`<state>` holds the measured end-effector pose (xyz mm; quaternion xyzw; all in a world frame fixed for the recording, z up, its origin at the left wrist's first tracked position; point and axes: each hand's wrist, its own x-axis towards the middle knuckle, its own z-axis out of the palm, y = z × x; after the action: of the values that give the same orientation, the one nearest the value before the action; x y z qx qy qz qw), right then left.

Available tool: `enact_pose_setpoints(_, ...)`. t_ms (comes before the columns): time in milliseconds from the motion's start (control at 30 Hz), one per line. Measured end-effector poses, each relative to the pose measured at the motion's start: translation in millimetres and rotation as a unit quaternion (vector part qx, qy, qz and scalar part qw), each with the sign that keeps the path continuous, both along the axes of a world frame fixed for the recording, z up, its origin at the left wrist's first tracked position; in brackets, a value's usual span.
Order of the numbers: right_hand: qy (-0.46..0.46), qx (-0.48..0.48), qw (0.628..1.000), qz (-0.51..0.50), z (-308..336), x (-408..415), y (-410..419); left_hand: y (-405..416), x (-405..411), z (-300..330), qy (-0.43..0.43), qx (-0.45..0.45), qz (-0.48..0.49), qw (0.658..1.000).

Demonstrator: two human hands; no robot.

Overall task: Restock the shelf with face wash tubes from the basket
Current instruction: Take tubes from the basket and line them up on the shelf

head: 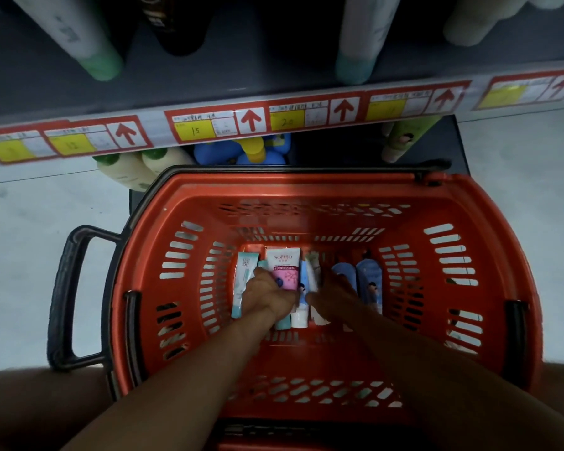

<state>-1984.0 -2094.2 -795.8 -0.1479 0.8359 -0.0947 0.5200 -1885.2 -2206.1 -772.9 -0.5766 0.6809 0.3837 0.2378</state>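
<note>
A red plastic basket (189,196) stands on the floor below the shelf (209,79). Several face wash tubes lie on its bottom: a pale teal tube (243,275) at the left, a pink-and-white tube (285,265) in the middle, blue tubes (370,278) at the right. Both my arms reach down into the basket. My left hand (267,296) lies over the tubes between the teal and the pink one, fingers curled around a tube. My right hand (334,296) lies on the tubes near the blue ones; its fingers are blurred and dark.
The shelf edge carries red and yellow price labels (196,128) with arrows. Tubes with green caps (105,65) stand on the shelf above. White bottles (127,167) and blue bottles (228,151) sit on the lower shelf behind the basket. A black handle (66,294) sticks out at the basket's left.
</note>
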Motion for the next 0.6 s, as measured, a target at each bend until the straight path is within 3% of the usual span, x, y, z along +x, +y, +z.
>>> enact_pose_setpoints(267,0.017,-0.095,0.978,-0.185,37.0,-5.0,7.2,-8.4,6.4,28.4,0.042,-0.038,0.001,0.998)
enact_pose_setpoints(600,0.008,-0.156,0.964,-0.213,95.6,-2.1,25.7,-0.6,23.5,81.5,0.083,-0.079,0.023,0.993)
